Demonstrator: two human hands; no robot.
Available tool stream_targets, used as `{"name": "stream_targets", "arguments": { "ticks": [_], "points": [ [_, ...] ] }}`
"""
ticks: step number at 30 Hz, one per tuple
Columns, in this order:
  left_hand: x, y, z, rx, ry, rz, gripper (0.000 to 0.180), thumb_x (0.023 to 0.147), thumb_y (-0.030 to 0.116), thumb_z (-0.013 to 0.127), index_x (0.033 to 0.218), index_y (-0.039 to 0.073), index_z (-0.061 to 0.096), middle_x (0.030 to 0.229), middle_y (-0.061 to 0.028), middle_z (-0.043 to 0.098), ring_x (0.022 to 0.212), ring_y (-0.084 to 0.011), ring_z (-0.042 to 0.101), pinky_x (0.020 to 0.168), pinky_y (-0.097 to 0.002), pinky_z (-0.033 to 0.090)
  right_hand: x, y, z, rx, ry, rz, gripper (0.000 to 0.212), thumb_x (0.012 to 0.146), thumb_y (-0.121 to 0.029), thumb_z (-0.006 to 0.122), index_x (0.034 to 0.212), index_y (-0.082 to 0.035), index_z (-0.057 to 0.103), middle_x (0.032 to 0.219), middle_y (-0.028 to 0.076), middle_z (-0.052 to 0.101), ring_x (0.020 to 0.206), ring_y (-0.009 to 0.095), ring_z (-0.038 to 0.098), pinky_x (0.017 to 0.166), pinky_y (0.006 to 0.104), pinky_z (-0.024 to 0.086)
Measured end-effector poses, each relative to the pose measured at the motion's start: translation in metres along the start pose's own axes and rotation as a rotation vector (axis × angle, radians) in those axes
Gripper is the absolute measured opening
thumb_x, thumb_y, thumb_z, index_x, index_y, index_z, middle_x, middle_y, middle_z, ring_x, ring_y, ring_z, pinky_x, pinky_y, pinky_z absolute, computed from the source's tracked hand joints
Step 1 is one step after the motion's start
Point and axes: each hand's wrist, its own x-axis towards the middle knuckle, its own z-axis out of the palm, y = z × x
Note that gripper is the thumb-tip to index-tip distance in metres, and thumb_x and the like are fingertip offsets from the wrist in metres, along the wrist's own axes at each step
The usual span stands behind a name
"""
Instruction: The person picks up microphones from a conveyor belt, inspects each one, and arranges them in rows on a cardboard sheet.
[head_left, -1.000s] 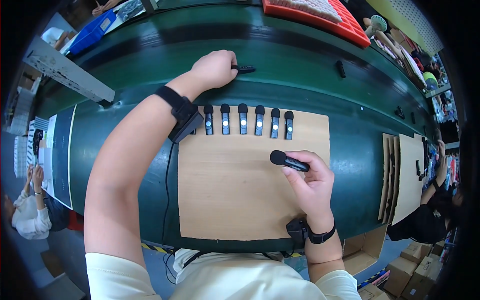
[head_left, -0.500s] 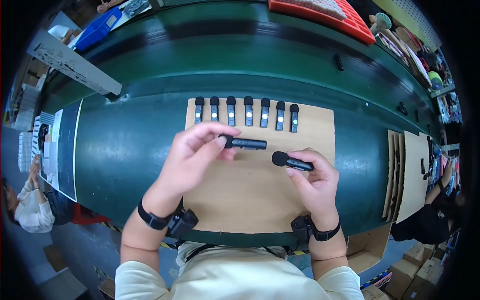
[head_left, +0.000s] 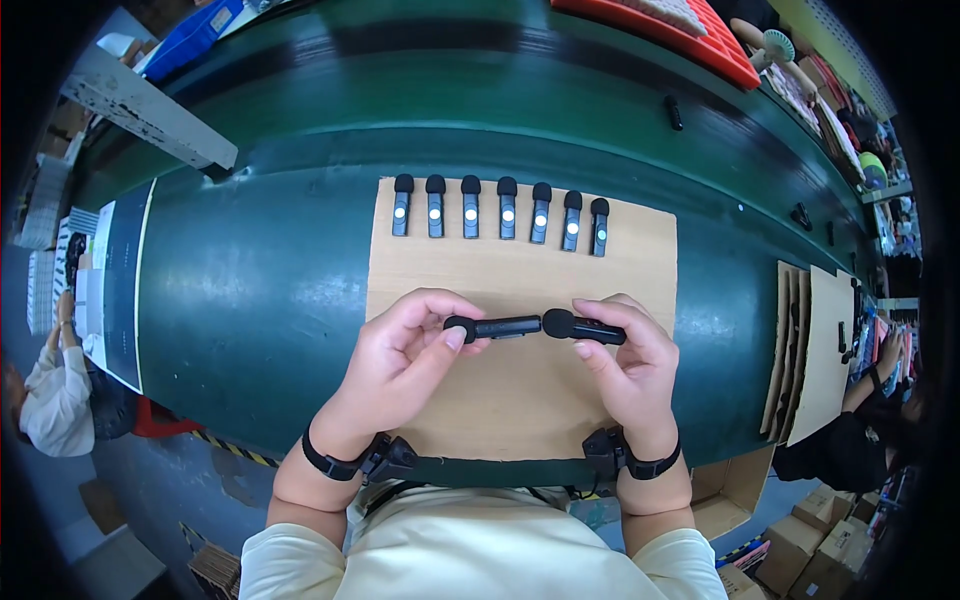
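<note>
My left hand (head_left: 392, 362) is closed in a pinch on the black foam end of a small clip-on microphone (head_left: 508, 327), whose slim body points right. My right hand (head_left: 638, 362) grips a second black microphone (head_left: 598, 332) by its body, its foam ball facing left. The free end of the first almost meets, or touches, that foam ball; I cannot tell which. Both are held above a brown cardboard sheet (head_left: 500, 410). Along the sheet's far edge lies a row of several like microphones (head_left: 507, 203), foam ends away from me, each with a pale round spot.
The sheet lies on a green bench (head_left: 240, 300). Stacked cardboard pieces (head_left: 815, 350) stand at the right, a white-and-dark board (head_left: 125, 290) at the left. A grey post (head_left: 150, 120) rises far left. A red tray (head_left: 700, 45) sits at the back. People work on both sides.
My left hand has come down and slightly right, bringing its microphone level and end to end with the other. My right hand has barely moved. The row appears slightly farther up in view.
</note>
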Motion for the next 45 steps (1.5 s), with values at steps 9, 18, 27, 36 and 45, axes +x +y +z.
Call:
{"name": "stream_targets", "arguments": {
  "ticks": [9,18,27,36,45],
  "points": [
    [0.005,-0.004,-0.008,0.418,-0.050,0.306,0.023,0.085,-0.001,0.067,0.107,-0.001,0.064,0.102,-0.0108,0.067,0.089,-0.0196,0.066,0.082,-0.0297,0.052,0.000,0.002,0.004,0.035,-0.037,0.015,0.025,0.079,0.004,0.072,0.102,0.003,0.063,0.096,0.010,0.063,0.089,0.018,0.058,0.080,0.0281,0.046],
    [0.006,-0.007,-0.008,0.539,-0.013,0.397,0.026,0.077,-0.003,0.074,0.101,0.000,0.066,0.095,-0.0116,0.068,0.087,-0.0225,0.066,0.079,-0.0311,0.052,0.000,0.000,0.003,0.012,-0.038,-0.003,0.027,0.076,0.005,0.074,0.100,0.002,0.064,0.094,0.010,0.062,0.087,0.018,0.058,0.078,0.0276,0.045],
    [0.005,-0.012,-0.008,0.457,-0.037,0.417,0.027,0.076,-0.004,0.074,0.102,0.001,0.066,0.096,-0.0115,0.069,0.087,-0.0224,0.067,0.078,-0.0304,0.052,0.003,0.002,0.003,-0.012,-0.066,-0.081,0.028,0.074,0.005,0.076,0.100,0.000,0.067,0.088,0.009,0.064,0.078,0.018,0.062,0.068,0.0273,0.049],
    [0.005,-0.010,-0.008,0.496,-0.043,0.436,0.028,0.076,-0.004,0.075,0.101,0.001,0.067,0.096,-0.0112,0.069,0.087,-0.0225,0.067,0.077,-0.0309,0.053,0.004,0.002,0.002,-0.028,-0.094,-0.130,0.031,0.071,0.006,0.077,0.100,0.000,0.068,0.086,0.009,0.064,0.076,0.018,0.061,0.066,0.0270,0.048],
    [0.005,-0.008,-0.002,0.504,-0.031,0.438,0.029,0.075,-0.004,0.075,0.102,0.001,0.067,0.096,-0.0117,0.069,0.088,-0.0239,0.066,0.077,-0.0314,0.052,0.001,-0.001,-0.001,-0.007,-0.148,-0.124,0.029,0.074,0.007,0.074,0.102,0.001,0.067,0.097,0.013,0.062,0.088,0.020,0.060,0.073,0.0281,0.049]
  ]
}}
